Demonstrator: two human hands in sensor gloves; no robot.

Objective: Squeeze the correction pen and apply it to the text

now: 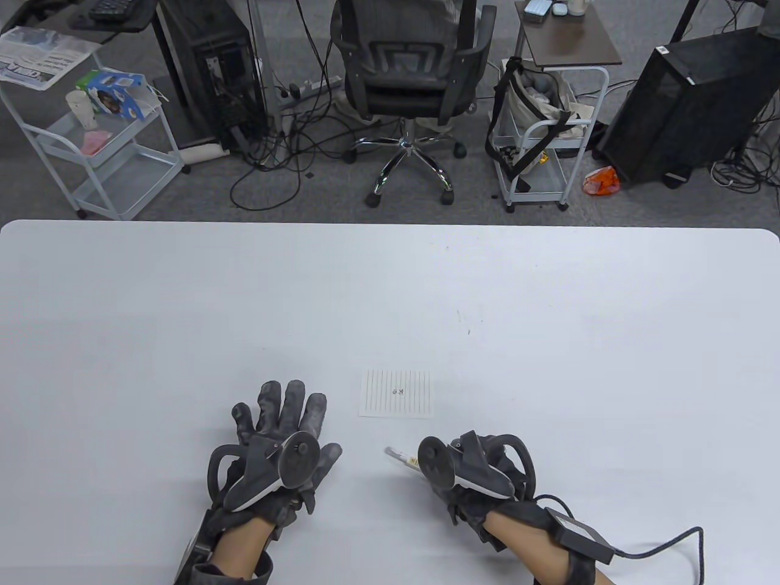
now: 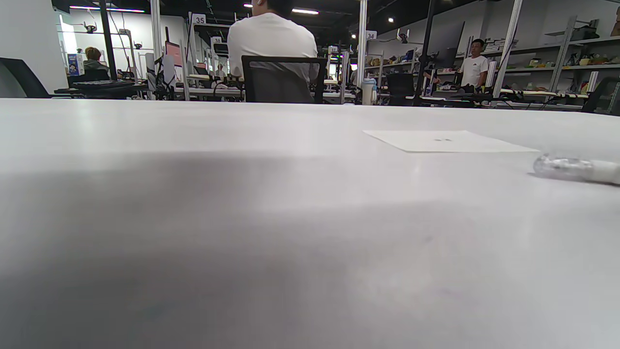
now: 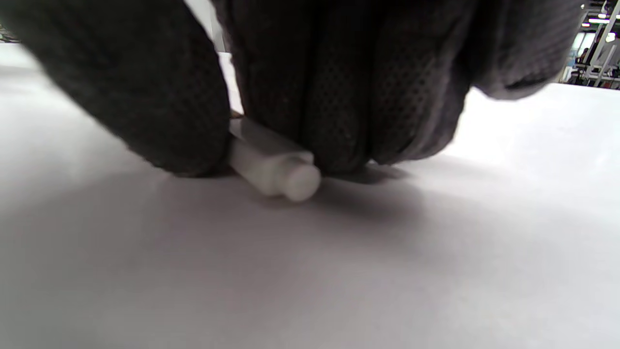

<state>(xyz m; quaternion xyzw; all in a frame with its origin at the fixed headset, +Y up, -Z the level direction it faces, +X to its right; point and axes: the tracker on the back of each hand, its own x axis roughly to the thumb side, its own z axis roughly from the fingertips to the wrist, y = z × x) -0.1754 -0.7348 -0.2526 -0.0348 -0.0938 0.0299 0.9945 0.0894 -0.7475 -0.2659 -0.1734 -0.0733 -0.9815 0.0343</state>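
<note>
Right hand (image 1: pixel 469 472) pinched the pen (image 1: pixel 399 454) on the table (image 1: pixel 548 341), likely to lift it toward the paper (image 1: pixel 397 393); left hand (image 1: pixel 277 451) lay flat, fingers spread.

- One correction pen (image 1: pixel 401 456) in my right hand (image 1: pixel 472 472), just below the paper.
- One sheet of lined paper (image 1: pixel 397 393), one small mark on it.
- Two gloved hands; my left hand (image 1: pixel 277 448) lies left of the paper.

Office chair (image 1: pixel 407 73) on grey carpet (image 1: pixel 317 183)
</note>
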